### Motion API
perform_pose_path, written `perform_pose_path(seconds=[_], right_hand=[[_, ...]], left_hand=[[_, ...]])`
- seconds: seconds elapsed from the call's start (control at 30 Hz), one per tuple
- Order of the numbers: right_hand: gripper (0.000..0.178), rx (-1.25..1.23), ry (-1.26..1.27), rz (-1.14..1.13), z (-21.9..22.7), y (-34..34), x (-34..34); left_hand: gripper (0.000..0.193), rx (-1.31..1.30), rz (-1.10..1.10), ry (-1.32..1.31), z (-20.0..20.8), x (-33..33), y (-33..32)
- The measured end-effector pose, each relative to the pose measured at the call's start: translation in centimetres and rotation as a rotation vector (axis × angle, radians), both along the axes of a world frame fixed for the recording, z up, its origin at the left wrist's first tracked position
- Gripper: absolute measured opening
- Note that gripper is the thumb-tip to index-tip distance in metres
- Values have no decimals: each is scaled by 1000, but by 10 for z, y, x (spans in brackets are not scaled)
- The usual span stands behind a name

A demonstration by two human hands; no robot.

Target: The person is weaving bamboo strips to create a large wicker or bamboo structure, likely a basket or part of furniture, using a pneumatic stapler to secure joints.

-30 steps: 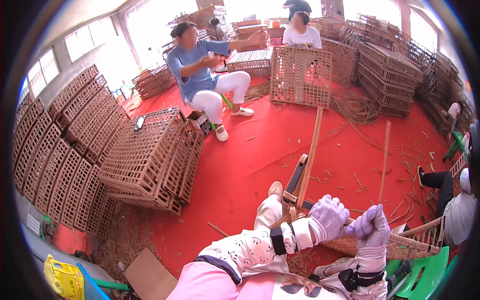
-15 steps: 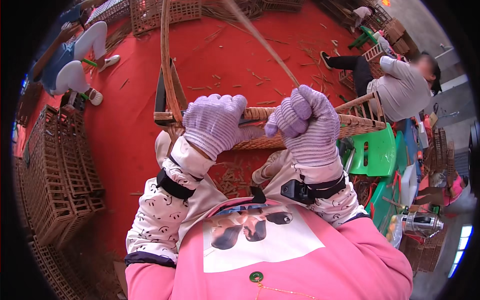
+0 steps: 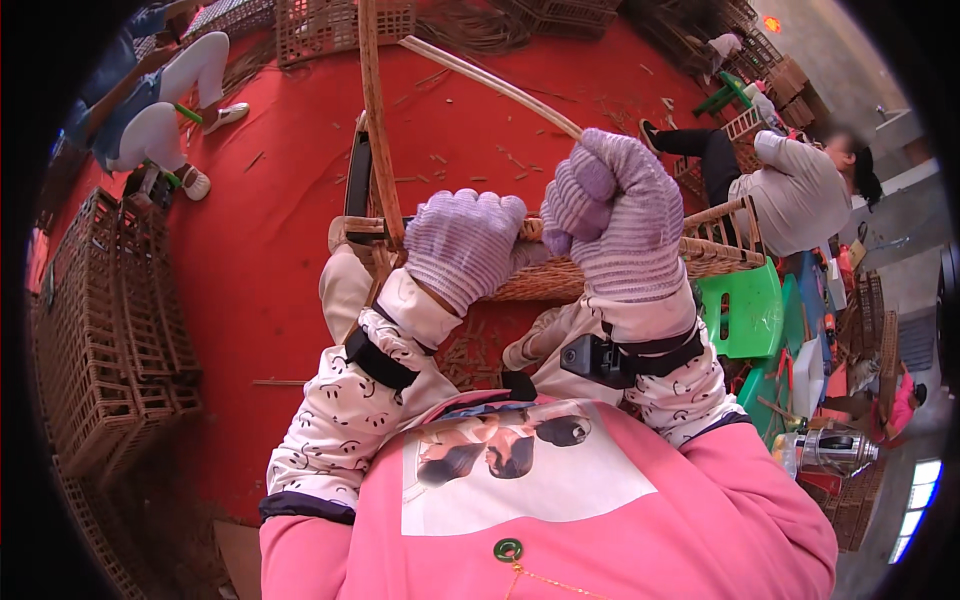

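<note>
Both my hands wear purple-and-white striped knitted gloves. A woven wicker basket [image 3: 712,258] lies across my lap, its wrapped rim passing under my hands. My left hand [image 3: 465,245] is closed over that rim, its thumb pointing right. My right hand [image 3: 620,215] is a fist just right of it, gripping a pale weaving strip [image 3: 490,82] that runs up and to the left from the knuckles. Beside my left hand, a brown cane strip [image 3: 375,125] rises from the basket's left corner. A dark, straight bar [image 3: 356,175] stands behind it. My hands hide the rim between them.
Tall stacks of wicker baskets [image 3: 90,330] stand at left. A person in white trousers [image 3: 150,135] sits at far left, another in a pale shirt [image 3: 795,190] at right. A green plastic chair [image 3: 742,310] is near my right elbow, above a metal flask [image 3: 840,450]. Cane scraps litter the red floor [image 3: 270,250].
My right hand has moved up, and the strip, blurred before, shows sharply with its end lower and farther left. My left hand has shifted right along the rim. The whole view has turned slightly.
</note>
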State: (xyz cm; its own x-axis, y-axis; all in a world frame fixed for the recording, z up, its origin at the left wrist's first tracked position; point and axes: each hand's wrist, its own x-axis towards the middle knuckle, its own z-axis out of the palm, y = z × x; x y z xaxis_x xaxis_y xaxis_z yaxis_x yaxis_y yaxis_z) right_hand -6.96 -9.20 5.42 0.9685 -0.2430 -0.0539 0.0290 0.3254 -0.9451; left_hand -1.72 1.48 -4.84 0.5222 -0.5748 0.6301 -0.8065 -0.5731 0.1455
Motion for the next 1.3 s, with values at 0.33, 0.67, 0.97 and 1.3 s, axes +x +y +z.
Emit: perform_pose_path(seconds=[0.33, 0.67, 0.97, 1.3], right_hand=[[41, -89, -4, 70, 16, 9, -17], [42, -130, 39, 39, 18, -2, -16], [34, -779, -467, 214, -7, -1, 58], [32, 22, 146, 256, -41, -17, 81]], left_hand=[[31, 28, 45, -41, 4, -10, 7], [40, -37, -25, 34, 2, -16, 7], [32, -262, 1, 164, 11, -21, 17], [33, -81, -21, -50, 11, -33, 9]])
